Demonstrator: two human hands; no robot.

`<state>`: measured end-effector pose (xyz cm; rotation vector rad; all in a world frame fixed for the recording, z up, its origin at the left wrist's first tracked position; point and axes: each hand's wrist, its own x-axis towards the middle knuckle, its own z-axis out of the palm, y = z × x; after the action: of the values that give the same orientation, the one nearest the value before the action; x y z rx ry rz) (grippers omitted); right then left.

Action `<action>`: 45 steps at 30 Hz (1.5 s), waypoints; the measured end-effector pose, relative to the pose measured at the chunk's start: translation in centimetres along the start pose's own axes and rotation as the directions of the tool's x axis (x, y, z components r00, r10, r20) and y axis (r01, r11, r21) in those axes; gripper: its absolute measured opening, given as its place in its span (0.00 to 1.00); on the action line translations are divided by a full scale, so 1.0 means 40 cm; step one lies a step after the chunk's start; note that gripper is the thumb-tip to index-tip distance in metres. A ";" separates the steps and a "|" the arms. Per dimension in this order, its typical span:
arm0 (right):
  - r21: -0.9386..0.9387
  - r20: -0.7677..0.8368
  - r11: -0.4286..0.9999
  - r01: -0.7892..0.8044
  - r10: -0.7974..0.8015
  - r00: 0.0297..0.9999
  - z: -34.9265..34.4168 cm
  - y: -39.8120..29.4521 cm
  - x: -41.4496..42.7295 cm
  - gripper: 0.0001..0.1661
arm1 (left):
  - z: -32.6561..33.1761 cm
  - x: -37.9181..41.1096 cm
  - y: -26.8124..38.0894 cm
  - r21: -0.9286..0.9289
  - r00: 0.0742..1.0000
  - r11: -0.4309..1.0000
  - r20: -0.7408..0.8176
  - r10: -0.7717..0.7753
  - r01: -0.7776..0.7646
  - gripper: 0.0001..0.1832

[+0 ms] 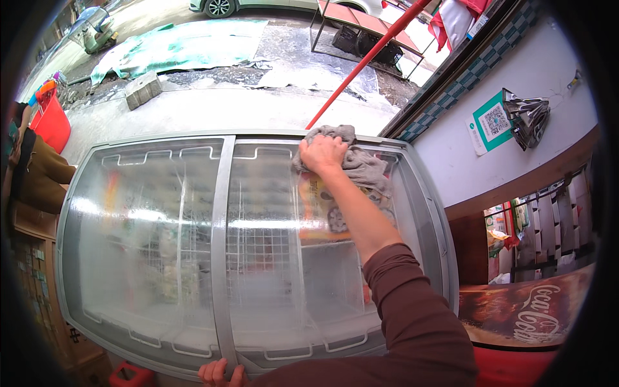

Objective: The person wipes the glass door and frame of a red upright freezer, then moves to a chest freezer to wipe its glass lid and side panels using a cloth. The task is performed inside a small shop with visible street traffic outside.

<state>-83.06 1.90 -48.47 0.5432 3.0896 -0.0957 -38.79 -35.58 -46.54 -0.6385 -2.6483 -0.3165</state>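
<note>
A chest freezer (221, 193) with two misted glass lid panels spans the view before me. My right hand (325, 154) is closed around a crumpled grey cloth (367, 167), pressed on the far part of the right glass panel (271, 280). Where the cloth trails, a yellow and orange printed package (314, 208) shows under the glass. Wire baskets (261, 246) and blurred goods lie deeper inside. At the near edge, by the central divider, the fingers of my left hand (220, 373) rest over the freezer's frame; its palm is hidden.
On the left, a person (43, 169) stands beside the freezer, near a red bucket (53, 123). A red pole (367, 63) slants up behind the far edge. A white counter (527, 96) with a printed code card (493, 123) adjoins the right. A red stool (130, 375) stands near left.
</note>
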 end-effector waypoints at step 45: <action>-0.119 0.073 0.992 0.051 -0.042 0.996 -0.102 0.490 -0.051 0.27 | 0.001 0.072 0.038 0.017 0.998 0.999 -0.030 0.051 -0.051 0.05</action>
<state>-74.42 19.85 -45.52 0.4533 3.0148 0.0700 -40.41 -33.12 -45.16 -0.6894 -2.5980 -0.2878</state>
